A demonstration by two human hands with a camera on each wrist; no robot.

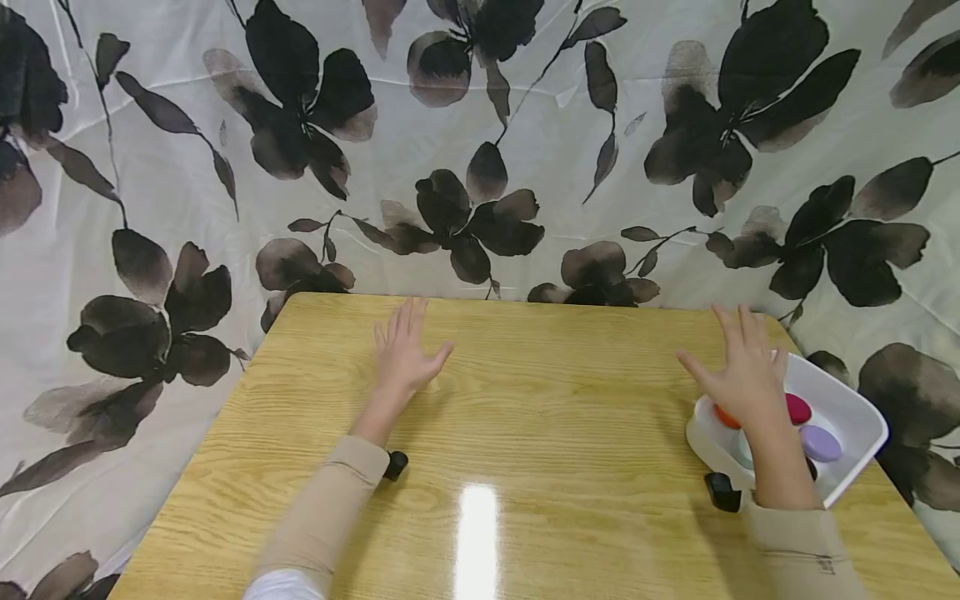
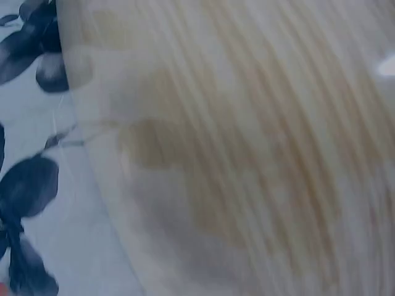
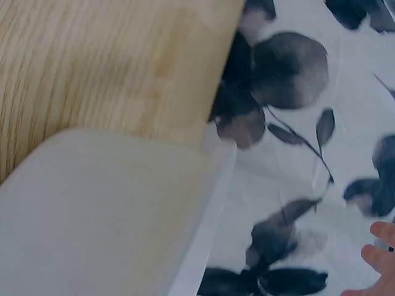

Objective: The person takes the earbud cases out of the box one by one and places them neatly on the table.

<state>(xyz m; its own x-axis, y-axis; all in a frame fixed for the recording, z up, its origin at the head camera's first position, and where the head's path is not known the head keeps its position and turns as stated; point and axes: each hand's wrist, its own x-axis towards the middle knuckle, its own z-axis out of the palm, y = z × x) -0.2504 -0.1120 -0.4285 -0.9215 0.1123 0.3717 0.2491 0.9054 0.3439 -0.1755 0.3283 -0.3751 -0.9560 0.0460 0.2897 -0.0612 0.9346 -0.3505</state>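
- My left hand [image 1: 402,357] hangs over the far left part of the worktop [image 1: 570,400], fingers spread and pointing away from me, thumb out to the right, grasping nothing.
- My right hand [image 1: 746,379] is spread as widely, also without a hold on anything, above the far left end of a white tub [image 1: 849,407]; whether it touches the rim I can't tell.
- The tub sits at the worktop's right side, its rim overlapping that edge as I look down.
- Between my hands a broad stretch of wood reaches back to the floral cloth [image 1: 525,108].
- My right sleeve [image 1: 802,537] carries a small dark print, too small to read.
- The tub's mouth faces up; its long axis seems slantwise, far left to near right, partly behind my forearm.
- Inside lie a red disc [image 1: 798,408], a lavender disc [image 1: 821,443] and an orange piece [image 1: 725,417].
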